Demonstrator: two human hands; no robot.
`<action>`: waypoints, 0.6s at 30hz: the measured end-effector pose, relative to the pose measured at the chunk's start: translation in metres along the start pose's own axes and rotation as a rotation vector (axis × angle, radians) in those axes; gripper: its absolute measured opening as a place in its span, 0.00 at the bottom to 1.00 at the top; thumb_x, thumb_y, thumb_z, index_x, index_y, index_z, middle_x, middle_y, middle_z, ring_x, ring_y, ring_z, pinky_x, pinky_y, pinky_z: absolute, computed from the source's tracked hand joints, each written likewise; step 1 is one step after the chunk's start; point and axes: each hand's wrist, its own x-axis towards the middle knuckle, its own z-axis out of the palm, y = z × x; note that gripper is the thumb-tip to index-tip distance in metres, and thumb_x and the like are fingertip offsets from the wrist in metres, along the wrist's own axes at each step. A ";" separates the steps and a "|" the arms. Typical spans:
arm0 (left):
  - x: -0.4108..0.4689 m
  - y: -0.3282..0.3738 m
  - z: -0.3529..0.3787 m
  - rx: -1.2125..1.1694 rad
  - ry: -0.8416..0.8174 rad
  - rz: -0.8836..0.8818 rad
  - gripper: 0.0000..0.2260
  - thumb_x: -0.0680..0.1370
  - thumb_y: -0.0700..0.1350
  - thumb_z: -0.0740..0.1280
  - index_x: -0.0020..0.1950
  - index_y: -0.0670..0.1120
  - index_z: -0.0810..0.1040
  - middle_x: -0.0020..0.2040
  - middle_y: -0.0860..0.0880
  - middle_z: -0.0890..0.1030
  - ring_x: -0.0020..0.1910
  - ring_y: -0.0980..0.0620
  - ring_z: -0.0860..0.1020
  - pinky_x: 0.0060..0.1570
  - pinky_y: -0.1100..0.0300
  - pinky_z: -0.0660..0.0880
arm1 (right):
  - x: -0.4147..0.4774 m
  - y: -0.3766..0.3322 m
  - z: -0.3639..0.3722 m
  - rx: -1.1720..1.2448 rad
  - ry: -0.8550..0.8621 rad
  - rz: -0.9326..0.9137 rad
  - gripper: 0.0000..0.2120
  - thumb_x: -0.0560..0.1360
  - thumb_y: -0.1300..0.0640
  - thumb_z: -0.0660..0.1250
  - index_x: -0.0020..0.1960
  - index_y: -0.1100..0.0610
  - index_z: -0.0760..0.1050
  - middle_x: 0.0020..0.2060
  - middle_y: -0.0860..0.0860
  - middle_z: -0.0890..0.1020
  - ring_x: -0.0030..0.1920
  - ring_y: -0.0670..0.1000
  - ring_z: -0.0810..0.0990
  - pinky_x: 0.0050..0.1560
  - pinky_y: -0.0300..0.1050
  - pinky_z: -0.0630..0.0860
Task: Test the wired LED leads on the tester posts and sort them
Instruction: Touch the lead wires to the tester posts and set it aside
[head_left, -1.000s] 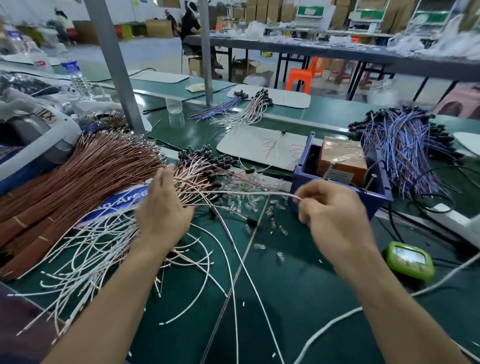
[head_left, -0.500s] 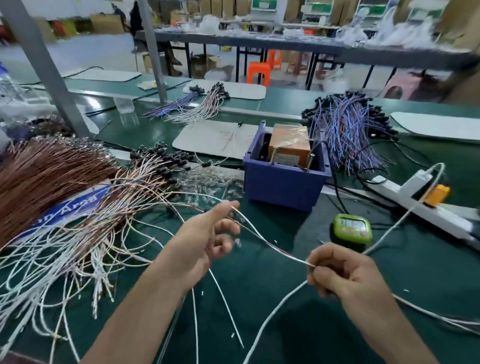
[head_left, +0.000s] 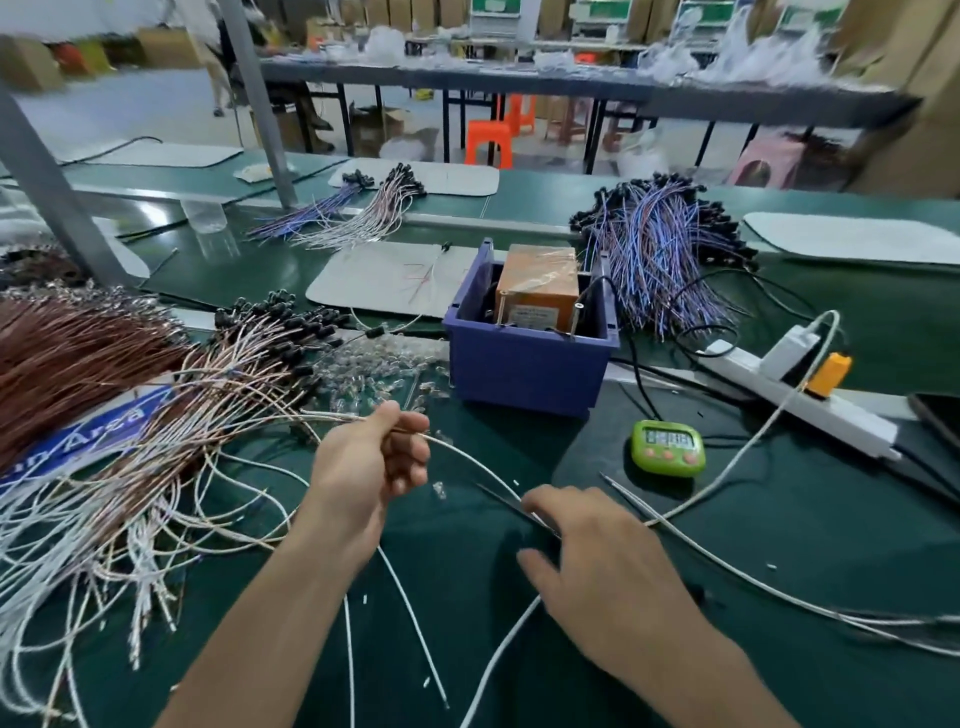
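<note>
In the head view, you are holding one lead (head_left: 467, 454) with your left hand (head_left: 371, 467): the thumb and the curled fingers are pinching it at the top of the hand, and to the left of this hand the wire is running back into the big pile of leads (head_left: 171, 431). From the pinch the lead is going down and to the right, in a soft curve, until it is passing under the fingertips of your right hand (head_left: 597, 561). This right hand is lying palm down on the green table (head_left: 831, 519) with the fingers stretched and loose; it is pressing on the lead, not closing round it, although the picture is a little blurred there. So the long axis of the lead is lying slantwise between your two hands, and I cannot tell which end is carrying the LED. The tester posts (head_left: 577, 317) are standing upright in the blue bin (head_left: 530, 364), beside the orange box (head_left: 537, 288); they are forward and to the right of the left hand, and almost straight forward of the right one. I am judging that the left hand is the nearer, so the lead is needing to travel forward and a bit rightward, bare ends toward the posts. For the sorting, the blue and purple bundle (head_left: 660, 260) is lying further away, right of the bin, and the green timer (head_left: 667, 447) is sitting just forward of your right hand.
</note>
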 end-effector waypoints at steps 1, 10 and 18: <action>0.000 -0.002 -0.001 0.033 0.015 0.017 0.19 0.87 0.48 0.58 0.44 0.41 0.81 0.27 0.49 0.77 0.22 0.54 0.72 0.26 0.62 0.64 | 0.005 -0.003 0.005 -0.031 -0.013 0.000 0.13 0.77 0.46 0.67 0.61 0.43 0.72 0.51 0.41 0.75 0.56 0.46 0.73 0.57 0.40 0.68; 0.008 0.016 -0.033 -0.210 0.327 0.125 0.09 0.84 0.41 0.64 0.45 0.44 0.77 0.28 0.53 0.80 0.27 0.56 0.76 0.28 0.67 0.71 | 0.019 0.001 0.002 -0.114 -0.093 0.039 0.10 0.74 0.64 0.64 0.48 0.49 0.74 0.43 0.46 0.79 0.45 0.51 0.78 0.49 0.48 0.76; 0.009 0.013 -0.032 -0.205 0.334 0.248 0.10 0.83 0.43 0.67 0.42 0.46 0.80 0.31 0.52 0.83 0.29 0.56 0.81 0.29 0.67 0.75 | 0.024 -0.012 -0.012 -0.358 -0.165 -0.005 0.16 0.65 0.68 0.62 0.45 0.49 0.66 0.34 0.47 0.68 0.37 0.55 0.70 0.34 0.48 0.61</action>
